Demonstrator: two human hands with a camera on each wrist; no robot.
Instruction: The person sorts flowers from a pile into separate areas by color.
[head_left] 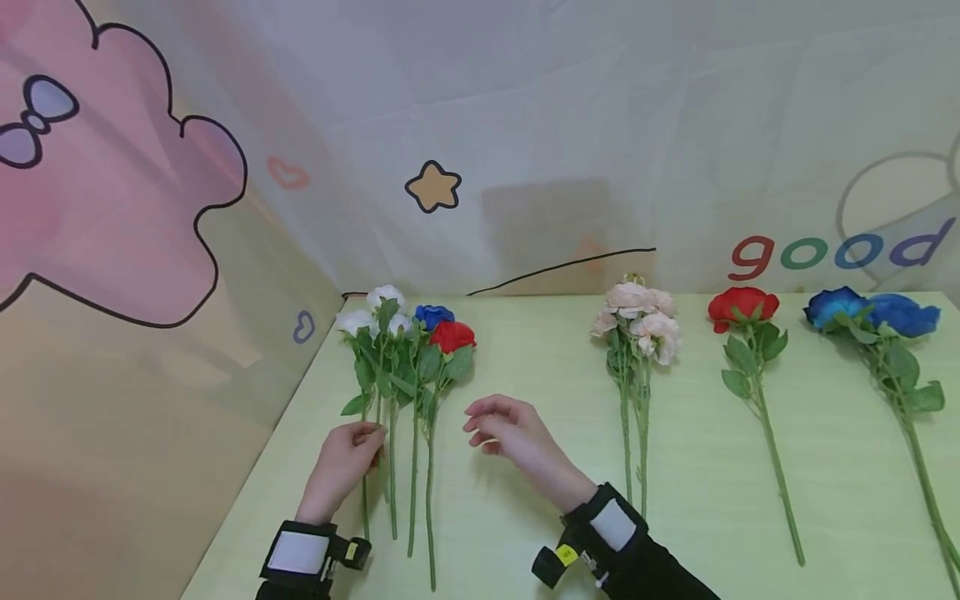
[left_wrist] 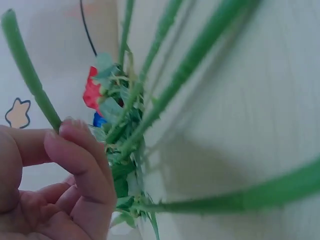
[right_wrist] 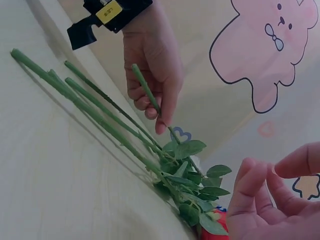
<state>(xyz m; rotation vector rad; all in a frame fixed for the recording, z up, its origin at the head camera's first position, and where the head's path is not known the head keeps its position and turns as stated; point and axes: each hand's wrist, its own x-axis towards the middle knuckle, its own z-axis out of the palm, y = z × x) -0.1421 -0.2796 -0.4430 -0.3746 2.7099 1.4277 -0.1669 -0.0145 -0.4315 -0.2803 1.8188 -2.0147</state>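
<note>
My left hand [head_left: 348,467] pinches one green stem [left_wrist: 32,75] between thumb and fingers, at the left of a bunch. In the right wrist view that stem's cut end sticks up above the left hand [right_wrist: 155,65], its leafy part running down among the others. White flowers [head_left: 386,297], a blue rose [head_left: 433,316] and a red rose [head_left: 453,337] head this bunch, their stems pointing towards me. To the right of the bunch hovers my right hand [head_left: 517,437], fingers loosely bent with nothing between them.
Further right lie pale pink flowers [head_left: 645,321], a single red rose [head_left: 742,308] and blue roses [head_left: 903,315] with long stems. The light table [head_left: 540,550] meets a printed cloth backdrop [head_left: 540,108] at its back and left edges.
</note>
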